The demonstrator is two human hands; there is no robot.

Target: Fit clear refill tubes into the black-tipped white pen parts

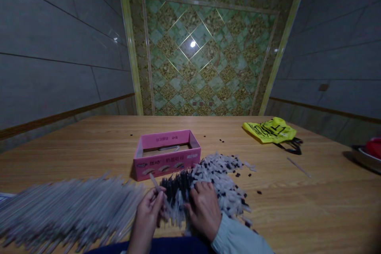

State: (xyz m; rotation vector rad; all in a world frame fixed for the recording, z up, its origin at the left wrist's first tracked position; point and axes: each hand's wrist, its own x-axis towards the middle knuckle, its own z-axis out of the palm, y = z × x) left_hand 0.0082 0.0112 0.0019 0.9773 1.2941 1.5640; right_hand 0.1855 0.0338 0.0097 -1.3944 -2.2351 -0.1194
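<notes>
My left hand point(149, 207) pinches a slim translucent plastic tube point(154, 181), its far end tilted up toward the pink box. My right hand point(206, 208) is closed, fingers curled down at the edge of a heap of small whitish plastic pieces and black bits point(228, 184). Whatever its fingertips hold is hidden. Between the hands lies a bunch of dark-ended pieces point(177, 184). Just beyond them stands an open pink cardboard box point(167, 163) with a few thin tubes inside. Left of my left hand spreads a large pile of long clear tubes point(71, 210).
A yellow bag with black print and black handles point(270, 130) lies at the right back of the wooden table point(297, 202). One loose tube point(299, 167) lies nearer. A bowl with something red point(367, 158) stands at the right edge. Black bits are scattered about.
</notes>
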